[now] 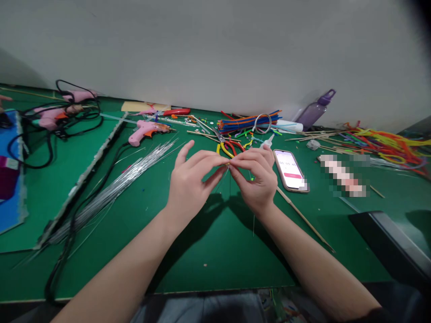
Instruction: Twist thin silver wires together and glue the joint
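My left hand (190,179) and my right hand (257,177) meet fingertip to fingertip above the green table. Both are closed in a pinch on thin wire (253,226), part of which hangs below the right hand. A tiny yellowish bit (228,164) shows between the fingertips; its kind is too small to tell. The left little finger sticks out. Just behind the hands lie pliers (226,149) with yellow and red handles. A white-tipped glue bottle (267,142) is partly hidden behind the right hand.
A bundle of silver wires (131,177) and a pink glue gun (143,132) lie left. A phone (291,170), a wooden stick (305,217) and coloured pipe cleaners (384,143) lie right. A purple bottle (314,111) leans against the wall. A dark object (392,237) juts in at right.
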Action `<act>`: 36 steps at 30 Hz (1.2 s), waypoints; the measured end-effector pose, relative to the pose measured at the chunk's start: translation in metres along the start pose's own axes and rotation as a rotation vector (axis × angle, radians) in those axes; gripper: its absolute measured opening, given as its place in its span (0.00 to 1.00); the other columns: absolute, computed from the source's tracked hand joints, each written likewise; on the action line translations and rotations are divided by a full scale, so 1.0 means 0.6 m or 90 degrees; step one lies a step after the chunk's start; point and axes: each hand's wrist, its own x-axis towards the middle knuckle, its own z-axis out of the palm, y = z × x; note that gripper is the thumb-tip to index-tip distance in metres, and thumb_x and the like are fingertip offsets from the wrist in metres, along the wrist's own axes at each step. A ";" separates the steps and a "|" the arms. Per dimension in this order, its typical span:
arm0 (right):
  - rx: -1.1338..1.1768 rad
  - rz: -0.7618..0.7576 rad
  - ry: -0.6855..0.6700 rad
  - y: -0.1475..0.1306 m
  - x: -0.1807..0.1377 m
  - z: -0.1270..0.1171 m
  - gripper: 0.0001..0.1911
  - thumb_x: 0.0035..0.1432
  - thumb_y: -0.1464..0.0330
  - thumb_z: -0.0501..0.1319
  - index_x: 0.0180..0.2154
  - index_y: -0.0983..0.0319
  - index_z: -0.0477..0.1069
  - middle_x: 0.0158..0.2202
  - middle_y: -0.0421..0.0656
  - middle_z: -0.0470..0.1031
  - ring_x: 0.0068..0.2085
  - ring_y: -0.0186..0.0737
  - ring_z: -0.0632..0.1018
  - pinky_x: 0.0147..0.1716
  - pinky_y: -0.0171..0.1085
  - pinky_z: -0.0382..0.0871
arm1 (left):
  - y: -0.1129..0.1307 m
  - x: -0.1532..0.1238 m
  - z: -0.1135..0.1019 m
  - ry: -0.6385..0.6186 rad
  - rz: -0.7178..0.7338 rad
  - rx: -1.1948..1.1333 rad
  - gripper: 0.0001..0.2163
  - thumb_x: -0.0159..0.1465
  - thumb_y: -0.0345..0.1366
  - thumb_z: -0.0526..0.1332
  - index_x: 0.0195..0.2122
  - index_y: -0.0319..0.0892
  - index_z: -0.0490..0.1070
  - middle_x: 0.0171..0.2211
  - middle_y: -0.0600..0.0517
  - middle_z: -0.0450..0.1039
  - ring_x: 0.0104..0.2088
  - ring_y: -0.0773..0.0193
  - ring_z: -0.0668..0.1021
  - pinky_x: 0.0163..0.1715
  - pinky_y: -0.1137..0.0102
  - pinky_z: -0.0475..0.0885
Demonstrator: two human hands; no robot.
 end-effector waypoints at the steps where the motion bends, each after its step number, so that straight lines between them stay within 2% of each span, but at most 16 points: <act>1: -0.002 -0.001 0.002 0.001 0.000 -0.001 0.05 0.55 0.70 0.65 0.34 0.54 0.75 0.35 0.36 0.77 0.42 0.38 0.75 0.59 0.51 0.55 | -0.001 -0.001 0.001 0.003 0.022 0.018 0.04 0.63 0.31 0.60 0.39 0.45 0.73 0.37 0.55 0.78 0.38 0.67 0.79 0.62 0.56 0.56; 4: -0.022 -0.006 0.001 0.004 -0.001 -0.003 0.06 0.55 0.70 0.66 0.35 0.53 0.76 0.37 0.37 0.76 0.43 0.39 0.75 0.58 0.52 0.56 | -0.005 -0.002 0.003 0.008 0.066 0.065 0.04 0.63 0.31 0.61 0.38 0.45 0.73 0.36 0.55 0.79 0.36 0.67 0.80 0.62 0.55 0.55; 11: -0.048 -0.047 -0.010 0.004 -0.003 -0.003 0.10 0.57 0.69 0.63 0.40 0.48 0.76 0.40 0.37 0.74 0.45 0.38 0.74 0.60 0.52 0.53 | -0.006 -0.002 -0.001 0.036 0.068 0.090 0.03 0.64 0.32 0.59 0.37 0.45 0.72 0.35 0.55 0.79 0.35 0.66 0.80 0.61 0.56 0.56; 20: -0.052 -0.050 0.031 -0.007 0.001 -0.004 0.04 0.55 0.68 0.64 0.34 0.54 0.75 0.43 0.40 0.67 0.47 0.41 0.73 0.59 0.53 0.56 | -0.009 -0.001 0.000 0.038 0.080 0.091 0.01 0.62 0.32 0.60 0.36 0.43 0.70 0.34 0.54 0.79 0.34 0.66 0.80 0.60 0.56 0.56; 24: -0.038 -0.008 0.029 -0.009 0.003 -0.004 0.03 0.55 0.68 0.63 0.33 0.54 0.75 0.43 0.41 0.66 0.47 0.43 0.72 0.58 0.54 0.57 | -0.007 -0.001 -0.003 0.027 0.054 0.084 0.01 0.62 0.33 0.60 0.34 0.45 0.70 0.34 0.56 0.79 0.34 0.65 0.79 0.60 0.56 0.55; 27: -0.007 0.042 0.041 -0.002 0.004 -0.002 0.03 0.56 0.68 0.62 0.33 0.55 0.74 0.43 0.42 0.66 0.47 0.44 0.72 0.53 0.52 0.63 | -0.005 0.000 -0.006 0.021 0.035 0.077 0.01 0.62 0.33 0.60 0.35 0.46 0.70 0.34 0.56 0.78 0.34 0.65 0.79 0.60 0.56 0.55; 33: -0.002 0.146 0.165 0.048 0.017 -0.006 0.05 0.59 0.67 0.60 0.36 0.57 0.75 0.41 0.43 0.67 0.47 0.42 0.72 0.47 0.47 0.70 | -0.009 0.008 -0.015 0.097 -0.047 0.071 0.03 0.62 0.31 0.59 0.32 0.46 0.70 0.31 0.56 0.77 0.34 0.64 0.78 0.58 0.58 0.60; 36: -0.022 0.156 0.150 0.058 0.018 -0.010 0.07 0.61 0.65 0.59 0.39 0.57 0.75 0.38 0.43 0.71 0.43 0.40 0.75 0.44 0.44 0.71 | -0.011 0.010 -0.016 0.108 -0.084 0.053 0.02 0.62 0.31 0.60 0.33 0.46 0.71 0.32 0.56 0.77 0.35 0.63 0.77 0.56 0.58 0.62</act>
